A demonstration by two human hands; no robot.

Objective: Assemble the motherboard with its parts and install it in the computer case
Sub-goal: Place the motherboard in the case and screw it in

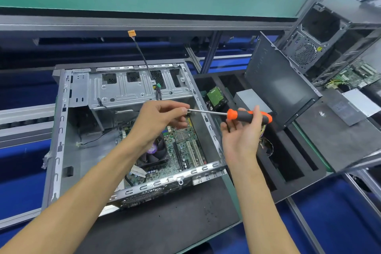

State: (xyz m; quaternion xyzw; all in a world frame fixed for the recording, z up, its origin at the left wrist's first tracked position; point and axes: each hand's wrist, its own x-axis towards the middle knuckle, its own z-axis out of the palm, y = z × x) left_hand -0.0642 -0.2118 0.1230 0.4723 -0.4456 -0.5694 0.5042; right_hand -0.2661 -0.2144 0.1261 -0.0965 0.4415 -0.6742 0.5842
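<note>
I am looking down into the open computer case, which is lying on its side on a dark mat. The motherboard is sitting inside it on the floor of the case, toward the right wall, with its black cooler fan showing just under my left wrist.

My right hand is holding the screwdriver by its orange and black handle, fingers curled round it, with the shaft lying nearly level and pointing left across the case's right edge. My left hand is pinching at the tip of the shaft with thumb and forefinger; whether a screw is sitting there I cannot tell, as the fingers are covering it.

A cable with an orange connector is sticking up from the drive cage. Right of the case, a black foam tray is holding a hard drive, and a side panel is leaning upright. 1 more case is standing at the far right.
</note>
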